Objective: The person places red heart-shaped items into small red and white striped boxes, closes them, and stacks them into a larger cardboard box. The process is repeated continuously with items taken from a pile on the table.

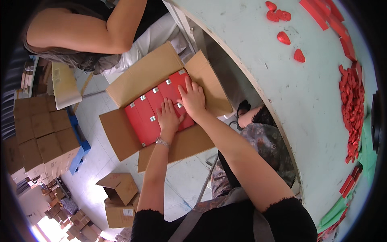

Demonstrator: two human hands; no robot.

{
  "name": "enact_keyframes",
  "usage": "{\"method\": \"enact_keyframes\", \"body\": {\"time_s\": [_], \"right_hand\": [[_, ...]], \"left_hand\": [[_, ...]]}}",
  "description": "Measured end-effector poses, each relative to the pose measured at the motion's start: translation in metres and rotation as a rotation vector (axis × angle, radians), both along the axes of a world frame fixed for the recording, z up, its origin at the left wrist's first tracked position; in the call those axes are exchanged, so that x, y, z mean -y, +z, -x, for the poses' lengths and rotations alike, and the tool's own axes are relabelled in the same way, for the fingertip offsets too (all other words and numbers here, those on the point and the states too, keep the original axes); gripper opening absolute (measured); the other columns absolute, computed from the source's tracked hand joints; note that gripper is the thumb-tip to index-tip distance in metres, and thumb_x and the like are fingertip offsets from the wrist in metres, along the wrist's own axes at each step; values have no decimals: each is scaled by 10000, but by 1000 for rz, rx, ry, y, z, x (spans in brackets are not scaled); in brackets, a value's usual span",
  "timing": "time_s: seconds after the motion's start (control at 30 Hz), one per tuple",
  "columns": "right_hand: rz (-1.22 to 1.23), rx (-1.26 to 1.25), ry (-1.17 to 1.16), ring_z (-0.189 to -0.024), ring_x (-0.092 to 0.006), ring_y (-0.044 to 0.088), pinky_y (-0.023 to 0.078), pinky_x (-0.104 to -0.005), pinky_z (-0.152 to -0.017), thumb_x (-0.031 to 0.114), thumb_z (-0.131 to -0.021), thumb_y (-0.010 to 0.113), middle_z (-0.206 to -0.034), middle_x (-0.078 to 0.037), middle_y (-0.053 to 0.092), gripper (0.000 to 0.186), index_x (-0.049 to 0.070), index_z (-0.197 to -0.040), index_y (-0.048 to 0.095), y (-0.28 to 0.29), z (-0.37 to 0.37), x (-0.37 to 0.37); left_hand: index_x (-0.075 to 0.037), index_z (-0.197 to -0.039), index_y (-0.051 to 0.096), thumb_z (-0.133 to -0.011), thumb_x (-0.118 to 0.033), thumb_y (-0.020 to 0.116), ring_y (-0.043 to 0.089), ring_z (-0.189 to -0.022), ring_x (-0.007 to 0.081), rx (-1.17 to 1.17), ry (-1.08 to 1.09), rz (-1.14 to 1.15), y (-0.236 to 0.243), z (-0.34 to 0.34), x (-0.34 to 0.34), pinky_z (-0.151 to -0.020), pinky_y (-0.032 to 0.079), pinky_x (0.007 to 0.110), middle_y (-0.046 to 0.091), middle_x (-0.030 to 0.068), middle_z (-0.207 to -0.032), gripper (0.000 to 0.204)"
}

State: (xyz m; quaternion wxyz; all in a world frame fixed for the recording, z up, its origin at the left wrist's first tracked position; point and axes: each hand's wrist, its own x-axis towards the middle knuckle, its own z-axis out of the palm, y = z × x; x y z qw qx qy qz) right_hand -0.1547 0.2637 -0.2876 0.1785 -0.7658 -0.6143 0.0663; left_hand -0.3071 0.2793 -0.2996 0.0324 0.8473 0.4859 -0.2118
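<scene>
An open cardboard carton stands to the left of the table, its flaps folded outward. Inside it several red boxes lie packed side by side, each with a small silvery label. My left hand rests flat on the middle boxes, fingers stretched out; a metal watch band circles that wrist. On the boxes at the carton's right side lies my right hand, its fingers spread and touching the red tops. Neither hand holds anything.
The pale table curves along my right, bearing loose red heart-shaped pieces, a long red pile and red boxes. Another person's arm is at upper left. Stacked cartons stand left; an open carton sits below.
</scene>
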Motion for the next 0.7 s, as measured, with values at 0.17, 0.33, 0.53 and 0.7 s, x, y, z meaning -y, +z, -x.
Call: {"method": "enact_keyframes", "body": {"time_s": [0.17, 0.33, 0.53, 0.7], "right_hand": [[141, 610, 204, -1372, -274, 340, 278, -423, -1084, 258, -937, 448, -1545, -131, 328, 529, 135, -1451, 438, -37, -4, -6], [77, 553, 542, -1448, -278, 246, 209, -450, -1156, 241, -961, 421, -1595, -32, 237, 547, 125, -1491, 350, -34, -12, -18], [-20, 321, 328, -1435, -315, 282, 238, -438, -1161, 233, -940, 448, -1535, -160, 336, 572, 18, -1462, 359, -40, -26, -38], [33, 415, 425, -1391, -411, 324, 278, -505, -1136, 253, -948, 436, -1487, -254, 370, 561, -31, -1429, 389, -36, -21, -41]], "left_hand": [[19, -1510, 190, -817, -656, 568, 214, -1450, 365, 70, 110, -17, -8, -18, 9, -1147, 230, 530, 166, 213, -1583, 1039], [-89, -1539, 197, -796, -677, 580, 207, -1434, 438, -17, 98, -21, -3, -32, 22, -1133, 237, 559, 151, 261, -1573, 1022], [-107, -1518, 254, -767, -675, 625, 232, -1399, 504, 81, 131, -19, -1, -40, 9, -1129, 242, 572, 171, 322, -1537, 1013], [-74, -1513, 254, -768, -662, 630, 205, -1382, 557, 112, 165, -44, -9, -38, 13, -1137, 224, 577, 149, 341, -1530, 1021]]}}
